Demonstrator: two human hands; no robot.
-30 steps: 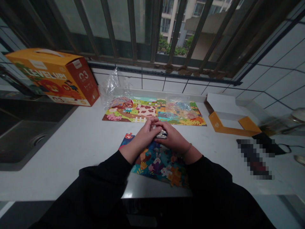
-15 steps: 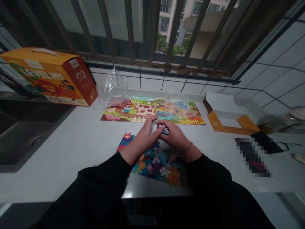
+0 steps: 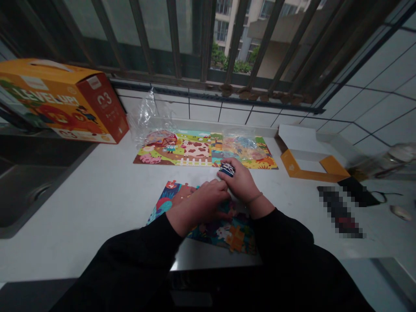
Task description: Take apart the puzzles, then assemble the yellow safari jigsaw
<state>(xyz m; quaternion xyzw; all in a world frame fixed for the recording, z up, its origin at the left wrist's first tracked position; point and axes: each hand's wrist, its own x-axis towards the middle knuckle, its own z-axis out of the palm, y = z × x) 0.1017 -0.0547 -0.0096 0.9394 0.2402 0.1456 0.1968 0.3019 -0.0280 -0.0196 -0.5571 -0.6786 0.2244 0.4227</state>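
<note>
A partly assembled jigsaw puzzle (image 3: 162, 203) with animals on a dark teal ground lies on the counter before me. My left hand (image 3: 206, 199) is over its upper middle, fingers curled downward; whatever they hold is hidden under the hand. Just beside it, my right hand (image 3: 241, 182) is closed around a small dark stack of puzzle pieces (image 3: 227, 169) with white edges showing. That stack is above the counter, past the puzzle's far edge. An orange puzzle piece (image 3: 236, 238) shows near the puzzle's lower right.
Behind lies a long farm picture board (image 3: 195, 149), with clear plastic wrapping (image 3: 243, 145) on its right part and more at its left. A large orange box (image 3: 65, 102) stands left by the sink (image 3: 19, 199). An opened box (image 3: 312, 167) sits at the right.
My hands, together around the stack before, have parted. The left has moved down over the puzzle and turned palm down, while the right keeps the stack.
</note>
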